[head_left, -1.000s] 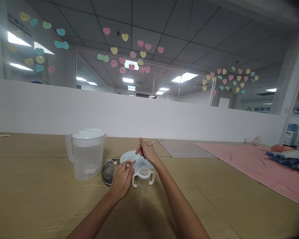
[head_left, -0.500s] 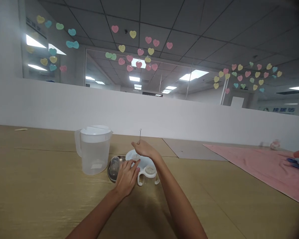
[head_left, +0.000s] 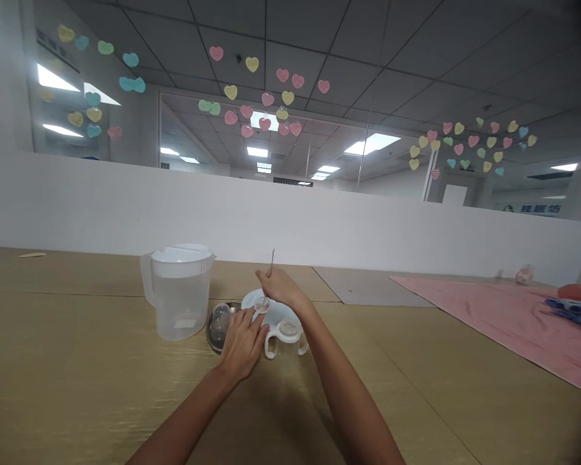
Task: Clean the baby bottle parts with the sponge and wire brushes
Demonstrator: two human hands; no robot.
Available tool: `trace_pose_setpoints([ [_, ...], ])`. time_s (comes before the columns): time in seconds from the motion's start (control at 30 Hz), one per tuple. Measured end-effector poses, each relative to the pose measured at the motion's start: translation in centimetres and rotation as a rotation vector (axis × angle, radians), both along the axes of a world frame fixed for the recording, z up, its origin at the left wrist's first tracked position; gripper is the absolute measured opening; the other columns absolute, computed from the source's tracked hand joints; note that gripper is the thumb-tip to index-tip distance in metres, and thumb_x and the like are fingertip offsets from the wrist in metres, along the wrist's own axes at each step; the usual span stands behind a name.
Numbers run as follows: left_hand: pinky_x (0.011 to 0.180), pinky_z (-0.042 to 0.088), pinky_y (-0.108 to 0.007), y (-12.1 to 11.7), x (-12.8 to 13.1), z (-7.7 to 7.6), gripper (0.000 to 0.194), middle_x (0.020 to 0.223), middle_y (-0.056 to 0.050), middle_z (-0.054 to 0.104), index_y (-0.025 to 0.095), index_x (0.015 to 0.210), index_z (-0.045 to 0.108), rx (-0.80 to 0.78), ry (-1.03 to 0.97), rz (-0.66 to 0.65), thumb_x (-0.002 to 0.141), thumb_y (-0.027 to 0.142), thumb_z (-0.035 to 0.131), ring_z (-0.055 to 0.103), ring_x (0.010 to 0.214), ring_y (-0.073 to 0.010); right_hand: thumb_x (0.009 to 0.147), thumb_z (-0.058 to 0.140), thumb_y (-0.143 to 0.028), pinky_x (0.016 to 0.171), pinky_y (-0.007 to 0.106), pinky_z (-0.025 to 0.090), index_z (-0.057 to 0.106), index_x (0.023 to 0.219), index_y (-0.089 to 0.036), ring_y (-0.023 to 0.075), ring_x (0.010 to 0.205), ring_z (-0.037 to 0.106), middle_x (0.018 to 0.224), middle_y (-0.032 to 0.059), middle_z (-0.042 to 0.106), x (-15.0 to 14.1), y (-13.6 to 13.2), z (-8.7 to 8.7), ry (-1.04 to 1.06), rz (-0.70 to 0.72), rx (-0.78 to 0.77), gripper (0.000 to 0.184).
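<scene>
My left hand has its fingers closed around a small clear silicone piece, which looks like a bottle nipple, above a pale bowl. A thin wire rod with a looped top stands nearly upright in the fist of my right hand. Its lower end reaches into the clear piece; whether it carries bristles is hidden. Just right of my left hand is a clear baby bottle with a white two-handled collar. A clear dome cap rests in a metal bowl on the left.
A lidded translucent pitcher holding liquid stands left of the bowls. A pink cloth covers the table at right, with an orange and blue item on it. Behind rises a low white wall with glass above.
My left hand's fingertips have shifted slightly, and the clear piece shows more plainly now. The wire rod remains in my right hand. The whole view has moved a little.
</scene>
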State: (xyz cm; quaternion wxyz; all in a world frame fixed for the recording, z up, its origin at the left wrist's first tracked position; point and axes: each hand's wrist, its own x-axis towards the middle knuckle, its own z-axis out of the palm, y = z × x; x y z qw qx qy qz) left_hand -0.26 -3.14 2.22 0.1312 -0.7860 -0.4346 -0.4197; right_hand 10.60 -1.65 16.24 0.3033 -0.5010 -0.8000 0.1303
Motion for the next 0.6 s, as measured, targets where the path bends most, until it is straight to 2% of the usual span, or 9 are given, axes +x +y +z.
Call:
trace_pose_setpoints([
  [0.13, 0.089, 0.034, -0.04, 0.02, 0.01, -0.04, 0.04, 0.122, -0.007, 0.049, 0.023, 0.127, 0.043, -0.001, 0.008, 0.002, 0.09, 0.031, 0.031, 0.043, 0.105, -0.0237, 0.087, 0.034, -0.032, 0.055, 0.023, 0.032, 0.042, 0.038, -0.018, 0.0109, 0.042, 0.04, 0.037, 0.0014, 0.043, -0.05, 0.0, 0.01, 0.011, -0.034, 0.055, 0.052],
  [0.27, 0.089, 0.035, -0.039, 0.01, 0.04, -0.13, 0.039, 0.122, -0.006, 0.049, 0.024, 0.127, 0.043, -0.009, -0.01, -0.001, 0.091, 0.031, 0.032, 0.044, 0.106, -0.022, 0.087, 0.033, -0.03, 0.054, 0.022, 0.034, 0.045, 0.04, -0.016, 0.0103, 0.042, 0.042, 0.04, 0.0023, 0.048, 0.03, -0.35, 0.06, -0.024, -0.01, 0.002, 0.05],
  [0.4, 0.088, 0.036, -0.039, 0.07, 0.08, -0.23, 0.038, 0.121, -0.006, 0.05, 0.023, 0.125, 0.045, -0.012, -0.017, -0.002, 0.091, 0.031, 0.033, 0.044, 0.105, -0.0221, 0.087, 0.032, -0.032, 0.054, 0.02, 0.034, 0.045, 0.04, -0.016, 0.0099, 0.043, 0.044, 0.037, 0.0009, 0.044, 0.03, -0.61, 0.15, -0.067, 0.031, -0.052, 0.051],
  [0.6, 0.089, 0.037, -0.039, 0.14, 0.03, -0.34, 0.038, 0.123, -0.006, 0.049, 0.024, 0.126, 0.044, -0.015, -0.031, -0.016, 0.091, 0.032, 0.032, 0.044, 0.107, -0.0221, 0.089, 0.03, -0.033, 0.057, 0.022, 0.035, 0.049, 0.045, -0.015, 0.0113, 0.046, 0.048, 0.045, 0.0054, 0.053, -0.28, -0.16, -0.07, -0.076, -0.082, 0.049, 0.052],
])
